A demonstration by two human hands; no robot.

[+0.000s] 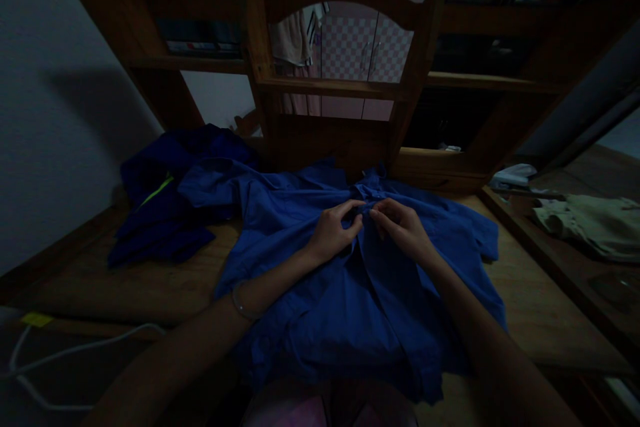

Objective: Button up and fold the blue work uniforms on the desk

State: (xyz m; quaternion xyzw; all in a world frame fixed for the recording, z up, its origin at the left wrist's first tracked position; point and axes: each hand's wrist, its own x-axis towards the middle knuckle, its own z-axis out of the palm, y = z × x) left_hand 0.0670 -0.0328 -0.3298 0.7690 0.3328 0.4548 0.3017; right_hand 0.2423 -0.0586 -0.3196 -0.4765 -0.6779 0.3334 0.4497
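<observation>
A blue shirt (350, 293) lies spread face up on a wooden table (540, 307), collar toward the far side. My left hand (334, 230) pinches the shirt's front placket just below the collar, fingers curled on the cloth. My right hand (403, 225) grips the opposite front edge right beside it, fingers closed too. The two hands almost touch at the shirt's upper centre. A thin bracelet circles my left wrist.
A heap of dark blue clothes (170, 200) sits at the table's far left. A wooden shelf unit (345, 87) stands behind the table. A beige garment (595, 223) lies at the right. A white hanger (60, 360) rests at the lower left.
</observation>
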